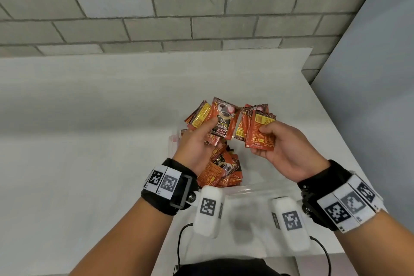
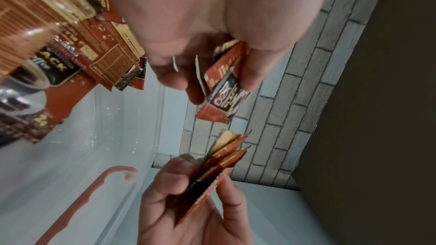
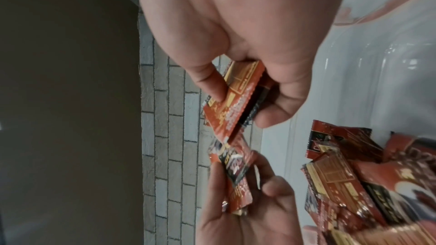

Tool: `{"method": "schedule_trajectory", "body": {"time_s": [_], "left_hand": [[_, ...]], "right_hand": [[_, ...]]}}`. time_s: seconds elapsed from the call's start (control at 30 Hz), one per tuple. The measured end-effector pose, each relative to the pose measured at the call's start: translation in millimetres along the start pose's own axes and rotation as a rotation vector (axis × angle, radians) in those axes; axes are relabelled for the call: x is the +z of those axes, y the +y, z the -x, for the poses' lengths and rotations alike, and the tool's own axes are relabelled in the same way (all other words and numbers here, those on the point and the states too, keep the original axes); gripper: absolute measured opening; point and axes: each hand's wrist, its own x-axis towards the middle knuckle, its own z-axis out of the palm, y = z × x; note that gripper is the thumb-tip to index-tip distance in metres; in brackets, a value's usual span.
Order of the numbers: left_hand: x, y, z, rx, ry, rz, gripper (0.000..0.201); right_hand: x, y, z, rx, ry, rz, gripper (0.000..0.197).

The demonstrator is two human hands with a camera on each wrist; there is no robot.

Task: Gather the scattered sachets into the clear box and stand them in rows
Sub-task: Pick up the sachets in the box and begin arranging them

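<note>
Orange-and-black coffee sachets are the task's objects. My left hand grips a fanned bunch of sachets above the clear box, thumb on the front one. Just to its right my right hand pinches a second stack of sachets, backs facing me. The two bunches almost touch. Under the hands several loose sachets lie jumbled in the box. The left wrist view shows the left hand's sachets above the right hand's stack. In the right wrist view the right hand's stack is edge-on over the loose pile.
The box stands on a white table near its right edge. A grey brick wall runs along the back and a plain grey panel stands to the right. The box has reddish handles.
</note>
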Motion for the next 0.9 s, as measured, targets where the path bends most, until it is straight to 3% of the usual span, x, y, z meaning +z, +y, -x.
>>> {"method": "schedule_trajectory", "body": {"time_s": [0.27, 0.33, 0.47, 0.63, 0.9], "left_hand": [[7, -8, 11, 0.071, -0.104, -0.254, 0.013], [7, -4, 11, 0.037, -0.105, -0.204, 0.013], [3, 5, 15, -0.093, -0.207, -0.04, 0.03], [5, 10, 19, -0.04, -0.237, -0.329, 0.026], [5, 3, 15, -0.009, -0.186, -0.609, 0.073]], "right_hand": [[3, 9, 3, -0.004, -0.034, 0.111, 0.024], [1, 6, 4, -0.015, -0.027, 0.148, 0.021], [-6, -2, 9, -0.052, -0.023, 0.239, 0.023], [-7, -12, 13, -0.068, -0.086, 0.296, 0.03], [-1, -8, 12, -0.092, -0.062, 0.379, 0.03]]}}
